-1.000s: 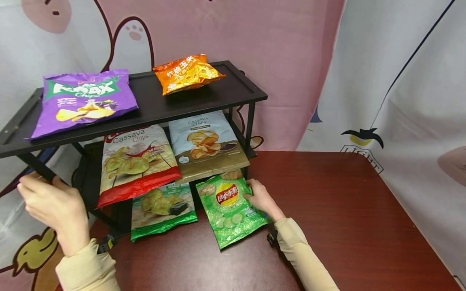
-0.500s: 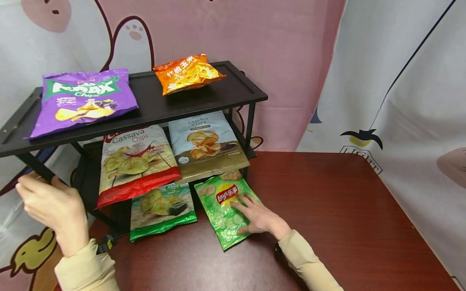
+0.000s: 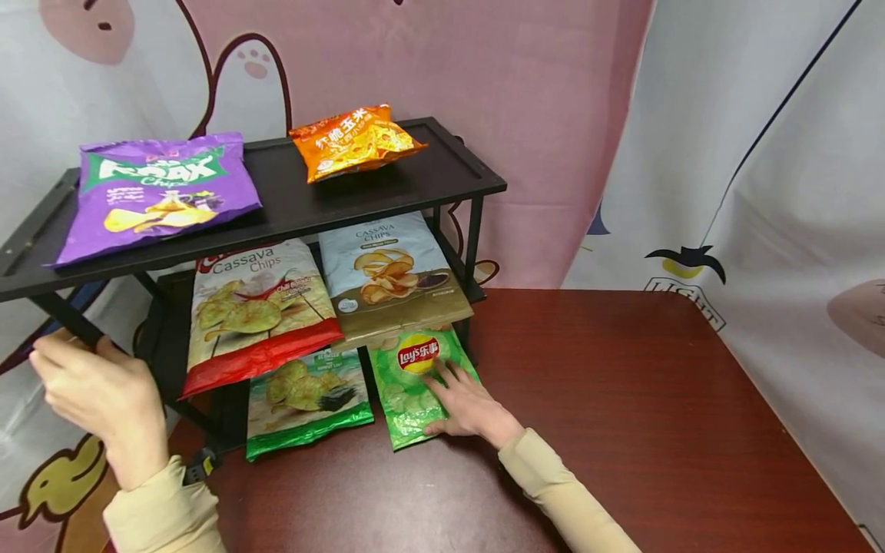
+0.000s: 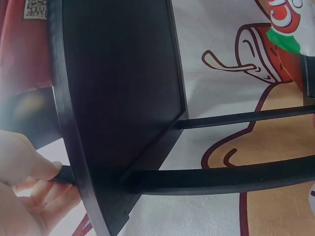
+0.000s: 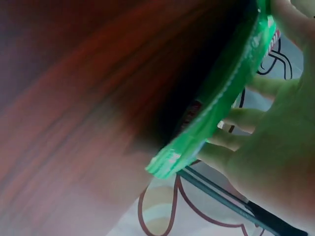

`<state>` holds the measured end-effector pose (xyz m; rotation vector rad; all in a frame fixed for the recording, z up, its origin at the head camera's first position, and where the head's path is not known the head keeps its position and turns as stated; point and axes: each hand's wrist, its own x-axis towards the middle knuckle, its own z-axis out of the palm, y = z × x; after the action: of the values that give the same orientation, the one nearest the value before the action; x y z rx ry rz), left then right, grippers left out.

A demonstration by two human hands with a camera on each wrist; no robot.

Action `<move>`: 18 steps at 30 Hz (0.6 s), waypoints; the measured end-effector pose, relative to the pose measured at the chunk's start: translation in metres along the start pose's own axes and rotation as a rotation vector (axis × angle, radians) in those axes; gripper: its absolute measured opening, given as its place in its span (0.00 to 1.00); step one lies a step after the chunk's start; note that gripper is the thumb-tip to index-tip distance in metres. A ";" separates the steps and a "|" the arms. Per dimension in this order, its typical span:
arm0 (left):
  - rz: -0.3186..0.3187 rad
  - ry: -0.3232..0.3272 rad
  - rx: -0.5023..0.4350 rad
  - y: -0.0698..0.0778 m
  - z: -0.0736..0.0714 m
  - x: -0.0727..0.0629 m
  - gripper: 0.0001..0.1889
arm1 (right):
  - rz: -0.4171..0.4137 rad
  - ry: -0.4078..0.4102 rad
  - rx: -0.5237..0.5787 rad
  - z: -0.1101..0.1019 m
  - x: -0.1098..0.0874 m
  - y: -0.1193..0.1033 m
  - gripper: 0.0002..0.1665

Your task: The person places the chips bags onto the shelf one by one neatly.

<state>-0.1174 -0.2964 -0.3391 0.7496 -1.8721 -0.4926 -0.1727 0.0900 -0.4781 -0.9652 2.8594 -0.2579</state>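
Note:
In the head view my left hand grips the front left post of a black shelf rack. The left wrist view shows thumb and fingers wrapped around that post, beside the shelf board. My right hand lies with spread fingers over a green bag of Lay's chips. This bag sits flat at the bottom level, its far end under the middle shelf's overhanging bag. The right wrist view has the fingers extended along the green bag's face.
A purple chip bag and an orange snack bag lie on top. The middle shelf holds a red-edged cassava chip bag and a white-and-gold one. A green-edged chip bag lies below. Brown table extends right.
My right hand has let go of the Lay's bag's right edge and spread over its top. The bag has turned straighter and slid further under the middle shelf. The left hand has stayed put.

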 end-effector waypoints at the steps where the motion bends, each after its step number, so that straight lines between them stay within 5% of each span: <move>1: 0.003 0.002 -0.002 0.000 0.000 0.000 0.19 | 0.007 -0.001 -0.002 0.000 0.003 0.000 0.52; 18: -0.001 0.000 -0.002 0.000 0.000 0.000 0.18 | 0.093 -0.100 0.065 0.000 0.043 0.005 0.45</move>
<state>-0.1176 -0.2967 -0.3396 0.7495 -1.8707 -0.4953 -0.2095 0.0679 -0.4814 -0.8074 2.7772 -0.2836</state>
